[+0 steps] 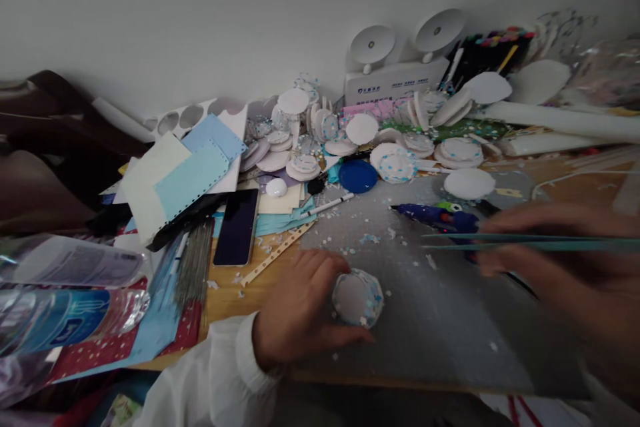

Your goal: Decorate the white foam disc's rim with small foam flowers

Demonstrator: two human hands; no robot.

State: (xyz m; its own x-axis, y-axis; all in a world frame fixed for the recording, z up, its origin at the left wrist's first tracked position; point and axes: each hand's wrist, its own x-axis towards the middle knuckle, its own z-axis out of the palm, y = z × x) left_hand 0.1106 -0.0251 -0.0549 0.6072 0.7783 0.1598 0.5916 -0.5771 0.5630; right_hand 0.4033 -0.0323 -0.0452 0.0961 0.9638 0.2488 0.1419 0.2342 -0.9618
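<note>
Head view, from the left: plastic bottles (65, 320) lie near paper sheets (193, 177) and a phone (237, 227) on the wooden tabletop (225, 290). Next, the left hand (303, 307) curves round the left side of a white disc (356, 300) on the grey mat (415, 340); whether it grips, I cannot tell. Beyond lies a blue glue gun (425, 215), then, well apart, the blurred right hand (585, 280), pinching tweezers (590, 244), tips parted.

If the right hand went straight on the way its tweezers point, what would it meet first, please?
Most likely the glue gun, just beyond the right hand in view. Height above the mat is unclear, so the hand and tweezers might pass over it.
</note>
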